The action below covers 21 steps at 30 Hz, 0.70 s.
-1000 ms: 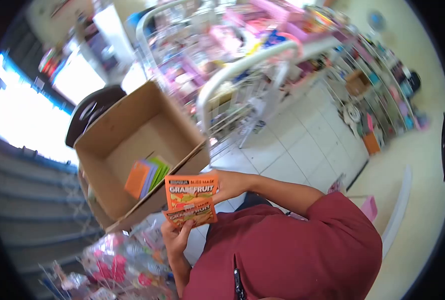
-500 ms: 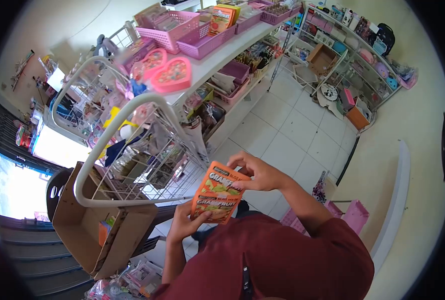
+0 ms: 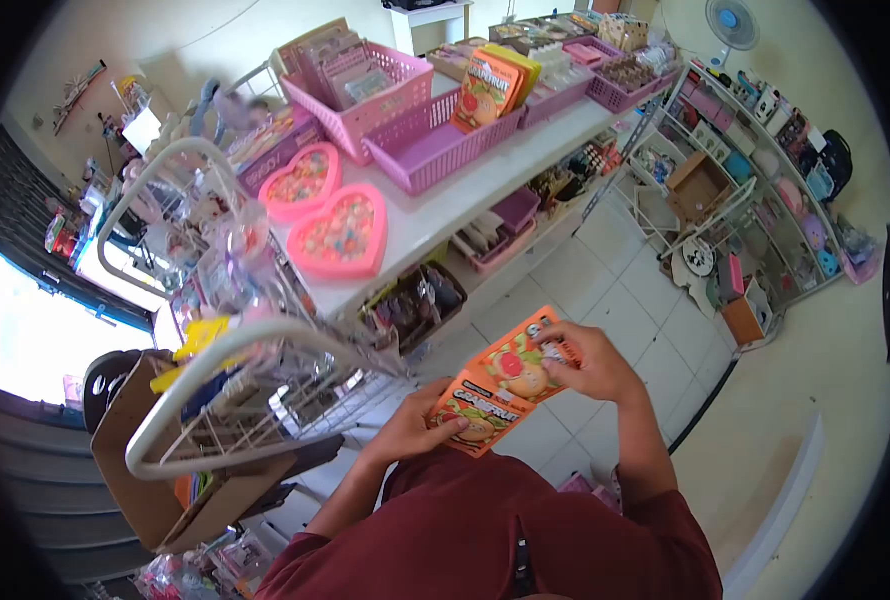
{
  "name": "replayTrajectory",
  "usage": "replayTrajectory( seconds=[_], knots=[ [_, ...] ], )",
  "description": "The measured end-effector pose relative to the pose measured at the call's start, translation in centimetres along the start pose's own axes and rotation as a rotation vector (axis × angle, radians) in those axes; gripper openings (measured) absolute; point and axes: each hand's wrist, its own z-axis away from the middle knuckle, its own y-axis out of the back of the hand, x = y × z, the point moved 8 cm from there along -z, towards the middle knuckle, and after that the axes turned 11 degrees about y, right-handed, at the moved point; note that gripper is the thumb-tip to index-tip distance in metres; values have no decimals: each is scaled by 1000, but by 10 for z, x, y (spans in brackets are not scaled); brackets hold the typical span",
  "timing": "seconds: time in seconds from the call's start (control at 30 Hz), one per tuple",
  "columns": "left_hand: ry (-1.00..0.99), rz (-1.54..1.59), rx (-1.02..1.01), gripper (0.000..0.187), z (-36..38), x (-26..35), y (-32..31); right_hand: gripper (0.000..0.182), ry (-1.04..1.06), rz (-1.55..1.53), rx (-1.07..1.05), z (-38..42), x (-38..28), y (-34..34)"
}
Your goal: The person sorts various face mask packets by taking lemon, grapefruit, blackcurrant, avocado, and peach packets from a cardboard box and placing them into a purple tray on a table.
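Two orange grapefruit packets (image 3: 484, 410) show in front of my body, one overlapping the other. My left hand (image 3: 414, 425) is closed on the lower one, thumb across its front. The fingers of my right hand (image 3: 585, 362) pinch the upper one near its top right corner. Similar orange packets (image 3: 487, 92) stand upright with yellow ones in a purple basket (image 3: 445, 150) on the white shelf. Two pink heart-shaped boxes (image 3: 337, 232) lie on the shelf's near end.
A white wire rack (image 3: 255, 425) with hanging goods stands at left, beside an open cardboard box (image 3: 145, 470). A pink basket (image 3: 405, 75) sits behind the purple one. Farther right is a metal shelf unit (image 3: 765, 190) holding goods. White floor tiles (image 3: 605, 265) lie between.
The view has shifted toward the shelf. My right hand has moved right with the upper packet, so more of the packets' fronts now shows. My left hand keeps its hold on the lower one.
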Motion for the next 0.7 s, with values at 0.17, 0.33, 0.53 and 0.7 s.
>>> replayTrajectory(
  seconds=[0.17, 0.33, 0.53, 0.7],
  knots=[
    [-209, -283, 54, 32, -78, 74, 19, 43, -3, 273, 109, -70, -12, 97],
    [-531, -640, 280, 17, -111, 169, 38, 42, 332, 519, 301, -171, -80, 167],
    [-494, -757, 563, 15, -140, 207, 74, 37, 418, 537, 161, -314, -83, 187],
    [-326, -756, 743, 16, -161, 200, 95, 34, 437, 708, -63, -375, -48, 160]
  ],
)
